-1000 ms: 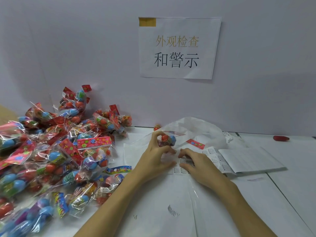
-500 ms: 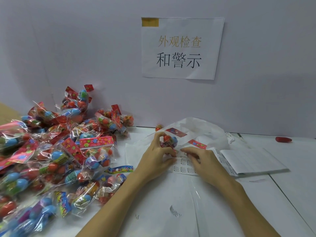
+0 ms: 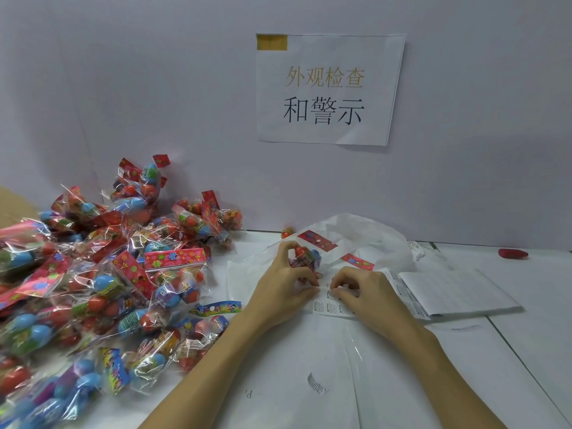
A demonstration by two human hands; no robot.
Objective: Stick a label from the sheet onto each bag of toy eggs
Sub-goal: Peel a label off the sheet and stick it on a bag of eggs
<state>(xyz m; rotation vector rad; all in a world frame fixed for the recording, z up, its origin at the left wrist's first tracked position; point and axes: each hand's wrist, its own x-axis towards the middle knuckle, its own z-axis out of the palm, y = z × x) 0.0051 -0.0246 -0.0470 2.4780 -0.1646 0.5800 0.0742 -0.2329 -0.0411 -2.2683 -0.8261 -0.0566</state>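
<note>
My left hand (image 3: 286,284) grips a clear bag of toy eggs (image 3: 306,257) with a red header, holding it just above the table at the centre. My right hand (image 3: 360,291) lies beside it with curled fingers pinching a small white label at the near-left edge of the label sheet (image 3: 332,306). The two hands' fingertips nearly meet over that label. The sheet lies flat under my right hand and runs rightward into a folded white sheet (image 3: 455,292). A large heap of bagged toy eggs (image 3: 102,286) covers the left of the table.
A crumpled white plastic bag (image 3: 376,235) holding a few egg bags lies behind my hands. Clear film (image 3: 349,363) covers the near table. A red object (image 3: 512,253) lies far right by the wall. A paper sign (image 3: 328,88) hangs on the wall.
My right hand has slid a little to the left across the label sheet and its fingers have curled onto a label. My left hand keeps holding the bag in much the same place.
</note>
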